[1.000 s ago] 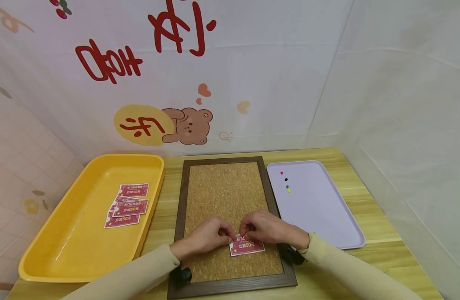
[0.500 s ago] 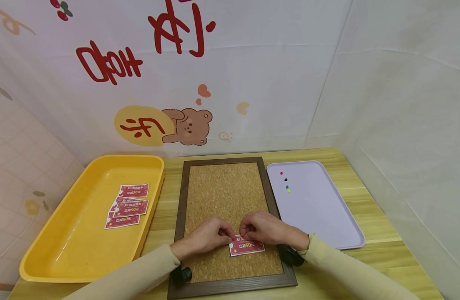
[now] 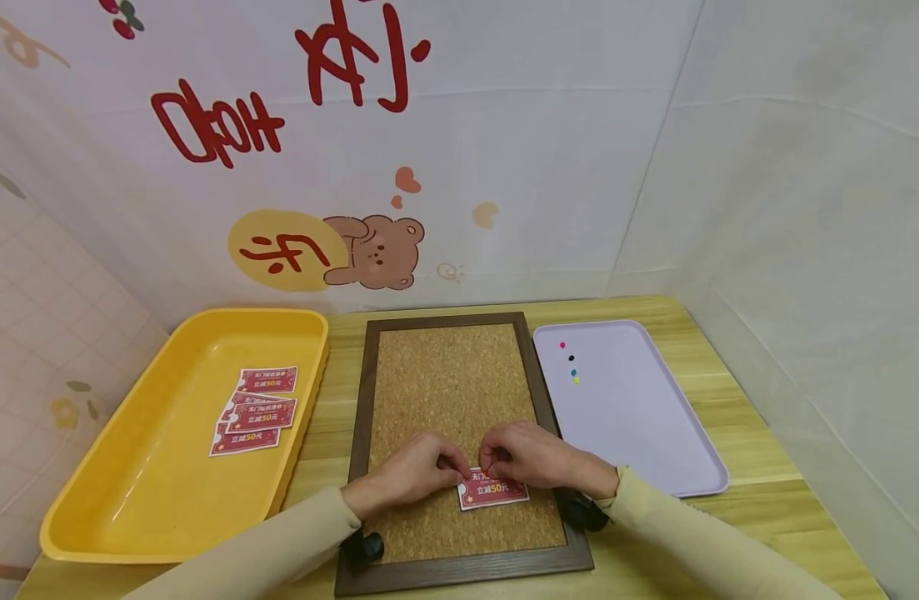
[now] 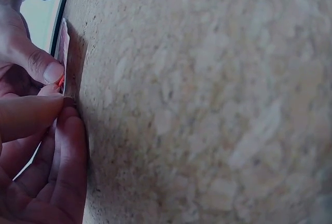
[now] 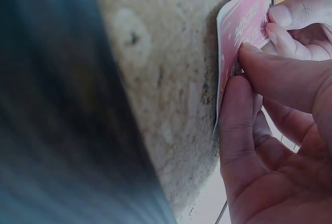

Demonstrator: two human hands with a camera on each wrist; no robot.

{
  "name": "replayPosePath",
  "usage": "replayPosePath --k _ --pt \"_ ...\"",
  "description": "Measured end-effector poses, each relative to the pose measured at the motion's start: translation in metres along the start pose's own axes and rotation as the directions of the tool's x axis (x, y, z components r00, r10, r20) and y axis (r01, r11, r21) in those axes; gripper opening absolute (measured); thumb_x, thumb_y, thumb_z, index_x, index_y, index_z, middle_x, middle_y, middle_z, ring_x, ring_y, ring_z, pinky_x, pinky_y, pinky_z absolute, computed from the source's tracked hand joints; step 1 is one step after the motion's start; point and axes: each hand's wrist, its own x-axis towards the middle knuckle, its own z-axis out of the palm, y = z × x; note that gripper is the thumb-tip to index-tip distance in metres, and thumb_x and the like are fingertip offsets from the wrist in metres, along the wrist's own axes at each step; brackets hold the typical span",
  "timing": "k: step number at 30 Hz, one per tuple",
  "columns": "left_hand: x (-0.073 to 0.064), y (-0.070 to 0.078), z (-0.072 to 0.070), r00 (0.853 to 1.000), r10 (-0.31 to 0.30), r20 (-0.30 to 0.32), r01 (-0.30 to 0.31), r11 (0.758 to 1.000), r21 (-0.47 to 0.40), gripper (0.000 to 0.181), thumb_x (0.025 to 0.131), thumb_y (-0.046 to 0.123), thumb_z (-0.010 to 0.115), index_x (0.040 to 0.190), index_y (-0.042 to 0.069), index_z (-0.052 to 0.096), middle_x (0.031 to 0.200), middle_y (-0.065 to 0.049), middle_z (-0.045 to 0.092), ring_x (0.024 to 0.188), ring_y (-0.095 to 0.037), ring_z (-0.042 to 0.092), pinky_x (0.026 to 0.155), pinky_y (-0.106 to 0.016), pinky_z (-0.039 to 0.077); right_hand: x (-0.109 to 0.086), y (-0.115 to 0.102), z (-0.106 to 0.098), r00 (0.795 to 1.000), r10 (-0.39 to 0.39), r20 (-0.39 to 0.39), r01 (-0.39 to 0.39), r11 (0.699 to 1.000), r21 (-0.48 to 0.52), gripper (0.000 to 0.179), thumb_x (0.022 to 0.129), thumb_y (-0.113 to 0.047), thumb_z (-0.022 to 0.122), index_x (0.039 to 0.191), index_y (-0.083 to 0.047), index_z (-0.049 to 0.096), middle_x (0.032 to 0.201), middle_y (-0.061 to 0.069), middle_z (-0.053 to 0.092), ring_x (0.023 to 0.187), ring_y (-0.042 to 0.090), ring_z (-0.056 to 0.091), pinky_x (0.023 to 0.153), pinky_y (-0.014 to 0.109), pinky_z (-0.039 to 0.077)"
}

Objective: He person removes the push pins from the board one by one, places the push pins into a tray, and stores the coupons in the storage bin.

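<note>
A red-and-white paper coupon (image 3: pixel 493 492) lies over the lower part of a dark-framed cork board (image 3: pixel 452 379). At its upper left corner, my left hand (image 3: pixel 412 470) pinches the paper between thumb and forefinger. My right hand (image 3: pixel 532 454) is at the top edge of the coupon, thumb and fingertip on a small red push pin (image 4: pixel 61 82). Most of the pin is covered by those fingers, and how deep its point sits cannot be seen. From the right wrist, the coupon (image 5: pixel 245 24) looks slightly raised off the cork along one edge.
To the left, a yellow tray (image 3: pixel 159 492) holds several more coupons (image 3: pixel 260 417), partly overlapping. On the right is a lilac tray (image 3: pixel 639 417) with pink, black, blue and yellow push pins (image 3: pixel 571 358) near its left side. A printed cloth wall (image 3: pixel 549 183) stands behind the table.
Both hands keep nearly the same place and grip. The red pin shows less between the right fingers than a second ago.
</note>
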Motion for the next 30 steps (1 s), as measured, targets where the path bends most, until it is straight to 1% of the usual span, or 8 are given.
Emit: replayPosePath --k 6,13,17,23,30 --pt "0.0003 -0.0002 -0.0006 1.0 0.008 -0.003 -0.008 1.0 0.005 0.012 0.09 0.0 0.074 0.089 0.011 0.08 0.083 0.006 0.074 0.075 -0.002 0.057 0.068 -0.025 0.047 -0.0003 -0.0004 -0.0002 1.0 -0.004 -0.002 0.004 1.0 -0.001 0.014 0.092 -0.006 0.075 0.087 -0.018 0.068 0.081 -0.015 0.055 0.075 0.0 0.049 0.071 0.024 0.042" --pt "0.0004 -0.0008 -0.0017 1.0 0.012 -0.003 -0.012 1.0 0.019 0.012 0.09 0.002 0.076 0.089 0.012 0.081 0.085 0.008 0.075 0.075 -0.002 0.057 0.067 -0.025 0.047 -0.0007 0.0001 -0.0005 0.999 -0.043 0.005 0.043 0.999 -0.019 0.018 0.094 -0.005 0.073 0.085 -0.02 0.066 0.084 -0.016 0.055 0.079 0.001 0.049 0.079 0.026 0.043" --pt "0.0004 -0.0011 -0.0024 1.0 0.022 0.0 -0.022 1.0 0.022 0.011 0.09 0.003 0.076 0.089 0.013 0.081 0.086 0.008 0.075 0.075 -0.002 0.057 0.067 -0.025 0.046 -0.0005 0.0005 -0.0014 0.999 -0.049 0.015 0.05 0.999 -0.011 0.017 0.094 -0.005 0.072 0.087 -0.019 0.067 0.084 -0.015 0.056 0.079 0.001 0.05 0.077 0.025 0.043" --pt "0.0003 -0.0015 -0.0026 1.0 0.024 0.002 -0.024 1.0 0.011 0.011 0.09 0.002 0.076 0.088 0.012 0.081 0.085 0.007 0.075 0.074 -0.002 0.057 0.066 -0.025 0.046 -0.0007 0.0011 -0.0021 0.999 -0.027 0.033 0.026 0.999 0.033 0.009 0.095 -0.008 0.073 0.091 -0.015 0.069 0.085 -0.012 0.057 0.078 0.001 0.051 0.072 0.024 0.044" --pt "0.0008 -0.0022 -0.0022 1.0 0.015 0.004 -0.015 1.0 0.008 0.012 0.09 0.003 0.076 0.088 0.013 0.081 0.085 0.008 0.075 0.074 -0.003 0.058 0.066 -0.025 0.046 -0.0014 0.001 -0.0015 0.999 -0.015 0.037 0.013 0.999 0.045 0.009 0.094 -0.008 0.074 0.091 -0.016 0.071 0.086 -0.013 0.058 0.079 0.001 0.052 0.072 0.024 0.045"
